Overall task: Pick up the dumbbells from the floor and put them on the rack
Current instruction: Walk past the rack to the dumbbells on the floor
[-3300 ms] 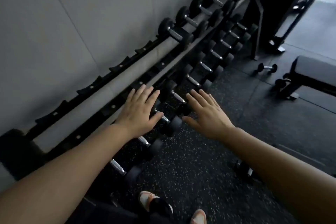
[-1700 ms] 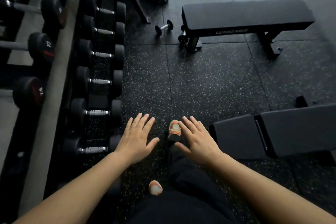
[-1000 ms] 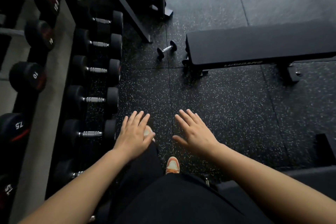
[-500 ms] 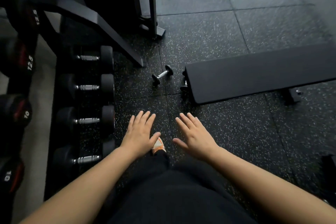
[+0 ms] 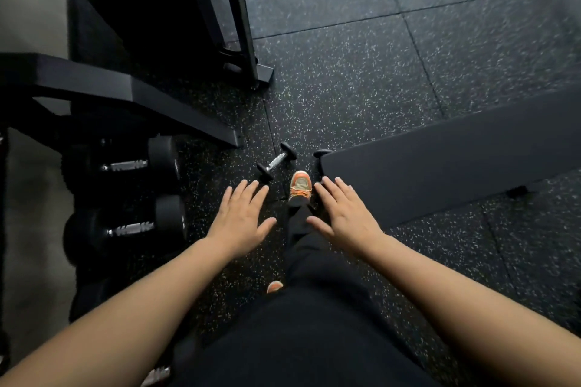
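Observation:
A small black dumbbell [image 5: 276, 161] with a chrome handle lies on the speckled rubber floor, just beyond my fingertips. A second small black weight end [image 5: 321, 154] pokes out at the near corner of the bench. My left hand [image 5: 240, 218] hovers open, palm down, a little below and left of the dumbbell. My right hand [image 5: 345, 212] is open too, palm down, to its right. Neither hand touches anything. The dumbbell rack [image 5: 125, 94] stands at the left with two larger dumbbells [image 5: 125, 165] on its low tier.
A black flat bench [image 5: 456, 154] stretches across the right. A dark machine frame foot [image 5: 251, 69] stands ahead. My orange shoe [image 5: 300, 185] is planted between my hands, right by the dumbbell. Open floor lies ahead to the right.
I have walked forward along the rack; the small dumbbell and bench have come closer, now just beyond my fingertips. Both hands stay open and empty.

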Action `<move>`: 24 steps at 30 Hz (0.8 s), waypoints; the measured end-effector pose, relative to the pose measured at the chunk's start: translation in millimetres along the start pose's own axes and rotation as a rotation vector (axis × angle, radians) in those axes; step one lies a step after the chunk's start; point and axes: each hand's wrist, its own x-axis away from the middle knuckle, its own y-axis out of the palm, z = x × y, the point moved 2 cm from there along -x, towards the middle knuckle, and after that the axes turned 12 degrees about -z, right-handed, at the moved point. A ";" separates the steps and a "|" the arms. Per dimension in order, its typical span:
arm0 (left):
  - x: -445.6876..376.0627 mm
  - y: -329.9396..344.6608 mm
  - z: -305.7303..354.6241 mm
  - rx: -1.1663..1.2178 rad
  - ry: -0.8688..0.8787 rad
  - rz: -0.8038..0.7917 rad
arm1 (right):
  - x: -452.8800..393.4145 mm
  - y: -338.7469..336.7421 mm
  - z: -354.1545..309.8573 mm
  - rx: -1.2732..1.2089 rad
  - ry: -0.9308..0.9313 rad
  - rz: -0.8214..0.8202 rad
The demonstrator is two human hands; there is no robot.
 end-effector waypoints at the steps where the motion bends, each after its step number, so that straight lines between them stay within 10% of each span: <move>1: -21.6 -8.7 -3.3 -0.001 -0.008 -0.003 | -19.3 -8.6 12.8 -0.003 0.012 -0.007; 12: -223.3 -50.8 -19.1 0.083 -0.016 -0.209 | -184.1 -54.7 132.5 -0.040 0.083 -0.222; 24: -455.5 42.4 -91.0 0.139 -0.017 -0.282 | -381.1 42.0 233.4 -0.137 0.145 -0.363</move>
